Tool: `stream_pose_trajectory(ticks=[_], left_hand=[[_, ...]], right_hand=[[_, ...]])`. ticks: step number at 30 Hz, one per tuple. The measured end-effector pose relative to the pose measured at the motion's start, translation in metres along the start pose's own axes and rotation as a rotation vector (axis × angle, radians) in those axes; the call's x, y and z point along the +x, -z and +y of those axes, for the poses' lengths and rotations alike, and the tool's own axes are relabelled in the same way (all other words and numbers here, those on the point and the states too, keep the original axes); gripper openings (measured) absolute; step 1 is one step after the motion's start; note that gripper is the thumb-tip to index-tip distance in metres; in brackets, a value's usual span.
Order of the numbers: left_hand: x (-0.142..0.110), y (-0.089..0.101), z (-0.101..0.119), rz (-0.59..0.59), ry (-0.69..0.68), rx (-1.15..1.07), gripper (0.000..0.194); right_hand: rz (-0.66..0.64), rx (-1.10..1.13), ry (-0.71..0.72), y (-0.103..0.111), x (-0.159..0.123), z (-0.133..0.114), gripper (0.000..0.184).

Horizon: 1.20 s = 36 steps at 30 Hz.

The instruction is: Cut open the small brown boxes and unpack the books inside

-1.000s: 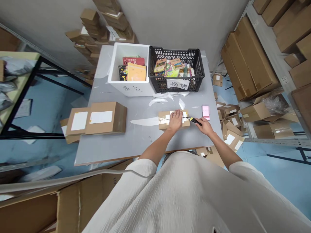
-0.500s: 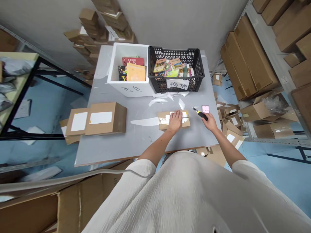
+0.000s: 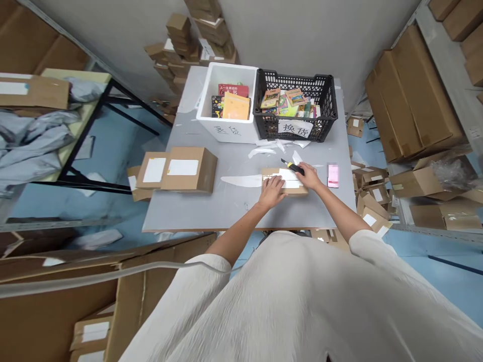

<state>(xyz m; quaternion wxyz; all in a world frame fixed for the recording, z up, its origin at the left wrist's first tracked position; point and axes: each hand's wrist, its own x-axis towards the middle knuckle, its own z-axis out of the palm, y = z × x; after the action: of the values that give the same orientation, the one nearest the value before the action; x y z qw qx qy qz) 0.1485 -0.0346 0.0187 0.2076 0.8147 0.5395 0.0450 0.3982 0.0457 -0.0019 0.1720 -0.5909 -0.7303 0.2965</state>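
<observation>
A small cardboard box (image 3: 298, 191) with white labels on its top lies near the table's front right. My left hand (image 3: 270, 192) rests on the left part of this box, fingers stretched over the top. In my right hand (image 3: 309, 177) is a black and yellow utility knife (image 3: 296, 168), its blade pointing up and to the left above the box's far edge. The right hand sits at the box's right end, fingers wrapped round the handle. A phone (image 3: 333, 176) with a pink screen lies right of that hand.
Behind the small box stand a white foam box (image 3: 228, 129) and a black plastic crate (image 3: 324, 125), both holding books. Scraps of white paper (image 3: 263, 151) lie before them. Two larger cartons (image 3: 184, 176) occupy the table's left side. Shelves and stacked boxes surround the grey table (image 3: 188, 213).
The knife was at the box's right end, then moved off beside the phone, and is now back over the box. My left hand has shifted toward the box's left end. The view has turned left.
</observation>
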Motion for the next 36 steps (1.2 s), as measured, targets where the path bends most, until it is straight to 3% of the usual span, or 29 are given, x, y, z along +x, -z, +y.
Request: stream_pose_trajectory(ticks=[5, 11, 15, 19, 22, 26, 30, 33, 36], left_hand=[[-0.002, 0.005, -0.005, 0.007, 0.063, -0.001, 0.057], [0.013, 0.006, -0.018, -0.007, 0.174, -0.085, 0.046], [0.027, 0.006, -0.020, 0.037, 0.203, -0.135, 0.046], [0.037, 0.008, -0.012, 0.032, 0.221, -0.114, 0.043], [0.042, 0.009, 0.005, 0.080, 0.240, -0.084, 0.041], [0.048, 0.001, 0.040, 0.063, 0.169, -0.069, 0.063], [0.048, -0.010, 0.064, -0.002, 0.105, -0.054, 0.081], [0.046, -0.012, 0.065, -0.053, 0.084, -0.044, 0.087], [0.046, -0.004, 0.051, -0.124, 0.012, -0.009, 0.098]], right_hand=[[-0.052, -0.060, -0.046, -0.003, -0.002, -0.004, 0.051], [0.007, -0.015, -0.122, 0.007, -0.042, 0.003, 0.054], [0.000, 0.142, -0.159, 0.004, -0.070, -0.004, 0.050], [-0.030, 0.298, -0.201, -0.001, -0.083, -0.008, 0.051], [0.047, 0.340, -0.219, 0.000, -0.083, -0.002, 0.053], [0.181, 0.353, -0.256, 0.004, -0.074, 0.013, 0.058], [0.228, 0.295, -0.271, 0.006, -0.063, 0.025, 0.063], [0.234, 0.249, -0.249, 0.006, -0.058, 0.030, 0.064], [0.253, 0.257, -0.260, 0.005, -0.056, 0.031, 0.061]])
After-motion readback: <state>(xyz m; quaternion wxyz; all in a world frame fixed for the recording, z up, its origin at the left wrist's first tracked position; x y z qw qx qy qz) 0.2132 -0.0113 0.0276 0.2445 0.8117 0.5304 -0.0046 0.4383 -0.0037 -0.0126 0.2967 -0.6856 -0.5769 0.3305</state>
